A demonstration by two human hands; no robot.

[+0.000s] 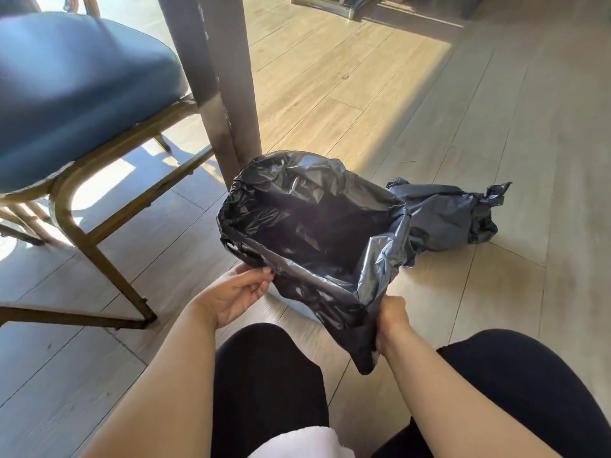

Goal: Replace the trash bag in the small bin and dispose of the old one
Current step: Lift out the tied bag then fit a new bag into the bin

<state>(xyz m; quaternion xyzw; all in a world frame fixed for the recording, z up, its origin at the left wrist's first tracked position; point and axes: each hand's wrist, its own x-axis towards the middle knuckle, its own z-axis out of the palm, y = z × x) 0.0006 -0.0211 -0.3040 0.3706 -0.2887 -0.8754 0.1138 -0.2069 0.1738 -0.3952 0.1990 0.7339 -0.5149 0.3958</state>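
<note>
L hand fingers pinch new bag rim over bin, R hand grips its near edge; old bag on floor.

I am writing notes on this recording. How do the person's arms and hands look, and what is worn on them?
Both forearms are bare, with no sleeves in view. The left hand and the right hand wear no gloves, and no rings, watch or bracelet are visible. Nails look short and unpainted.

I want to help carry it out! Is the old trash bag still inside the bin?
No, the old trash bag lies tied shut on the floor beside the bin, which a new bag already lines.
</note>
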